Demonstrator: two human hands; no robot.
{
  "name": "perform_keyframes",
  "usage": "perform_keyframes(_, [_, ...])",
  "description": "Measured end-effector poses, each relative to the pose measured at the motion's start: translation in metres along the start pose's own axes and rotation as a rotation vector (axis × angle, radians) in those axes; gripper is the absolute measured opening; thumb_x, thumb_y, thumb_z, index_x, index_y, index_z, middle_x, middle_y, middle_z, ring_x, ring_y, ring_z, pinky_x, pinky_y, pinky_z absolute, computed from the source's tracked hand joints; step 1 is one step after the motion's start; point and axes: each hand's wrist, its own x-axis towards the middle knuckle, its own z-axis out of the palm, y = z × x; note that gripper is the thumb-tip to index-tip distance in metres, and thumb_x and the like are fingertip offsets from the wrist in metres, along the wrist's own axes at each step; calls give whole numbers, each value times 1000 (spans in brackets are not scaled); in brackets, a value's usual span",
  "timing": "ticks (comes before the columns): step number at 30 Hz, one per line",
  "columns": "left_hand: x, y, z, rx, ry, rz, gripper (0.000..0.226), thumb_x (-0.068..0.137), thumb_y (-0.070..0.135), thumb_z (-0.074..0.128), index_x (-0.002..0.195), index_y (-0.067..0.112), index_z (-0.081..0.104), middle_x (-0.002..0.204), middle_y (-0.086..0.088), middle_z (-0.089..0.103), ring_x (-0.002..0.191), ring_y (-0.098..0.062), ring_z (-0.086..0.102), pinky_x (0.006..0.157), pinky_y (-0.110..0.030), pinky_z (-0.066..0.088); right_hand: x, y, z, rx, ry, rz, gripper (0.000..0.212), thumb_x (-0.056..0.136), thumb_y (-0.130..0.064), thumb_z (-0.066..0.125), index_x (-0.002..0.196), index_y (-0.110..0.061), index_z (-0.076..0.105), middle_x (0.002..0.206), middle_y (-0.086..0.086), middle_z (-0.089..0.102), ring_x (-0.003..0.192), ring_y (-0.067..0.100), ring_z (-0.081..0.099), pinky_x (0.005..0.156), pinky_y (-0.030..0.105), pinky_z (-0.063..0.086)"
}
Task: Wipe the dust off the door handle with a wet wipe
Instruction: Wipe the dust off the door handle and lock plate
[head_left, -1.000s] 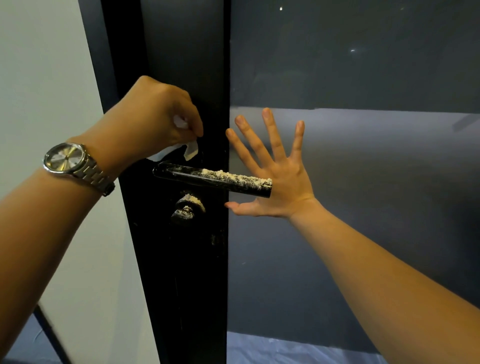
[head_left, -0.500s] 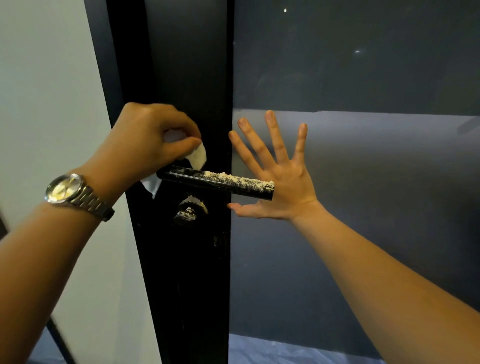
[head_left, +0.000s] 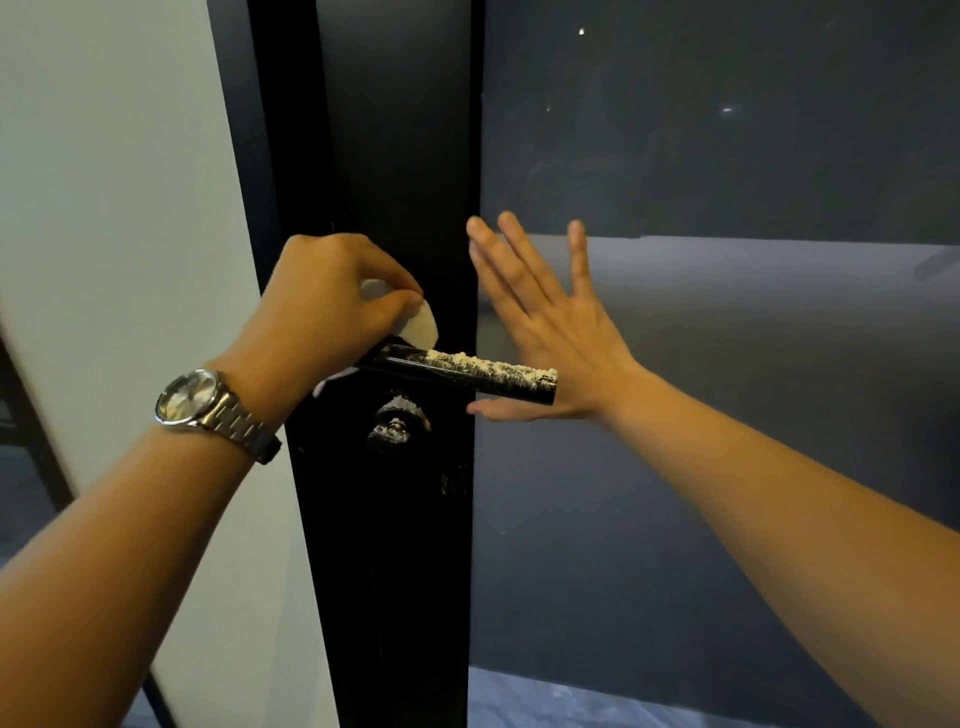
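Note:
A black lever door handle (head_left: 467, 375) sticks out to the right from a black door frame (head_left: 395, 156). Pale dust lies along the top of its right half, and its left part looks dark and shiny. My left hand (head_left: 332, 301) is closed on a white wet wipe (head_left: 420, 325), whose folded edge touches the handle's left end. A silver watch is on that wrist. My right hand (head_left: 550, 322) is spread flat against the glass behind the handle's free end, holding nothing.
A dusty black lock knob (head_left: 397, 421) sits just below the handle. Dark frosted glass (head_left: 727, 364) fills the right side. A pale wall (head_left: 114, 208) stands to the left of the frame.
My left hand with the wipe has come down from above the handle onto its left end. My right hand has stayed flat on the glass.

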Motion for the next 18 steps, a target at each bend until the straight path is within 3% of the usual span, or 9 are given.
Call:
perform_keyframes(2, [-1,-4,1,-38,48,-105,19,85,21,59,97,11,70,89,0,62,83,-9,52,71,-14,35,14,8,-7,96,40,-19,112,75,-80,30,146,6,19,155,20,17,144,34,12,112,58,0])
perform_keyframes(5, [-7,-8,0,-58,60,-207,21,87,22,56,100,10,67,87,-1,61,81,-13,54,68,-13,36,25,9,-7,223,193,-8,79,83,-42,44,141,11,30,151,24,27,141,36,22,115,51,7])
perform_keyframes(9, [-6,-3,0,6,53,-85,19,86,18,57,99,8,69,93,-7,66,81,-11,50,71,-14,33,28,6,0,345,346,9,54,85,-17,47,134,3,42,143,25,40,136,37,34,113,53,15])
perform_keyframes(14, [1,11,4,67,-15,62,17,83,17,61,92,9,72,93,-5,65,82,-8,49,77,-23,35,30,6,6,5,271,-61,51,95,-32,43,143,-17,39,149,6,38,139,30,33,111,59,18])
perform_keyframes(18, [-4,5,6,-17,49,-98,13,83,24,60,91,20,70,88,8,57,83,-6,48,73,-15,33,30,5,10,-34,279,-33,50,96,-35,39,144,-20,38,149,3,38,139,30,33,111,58,17])
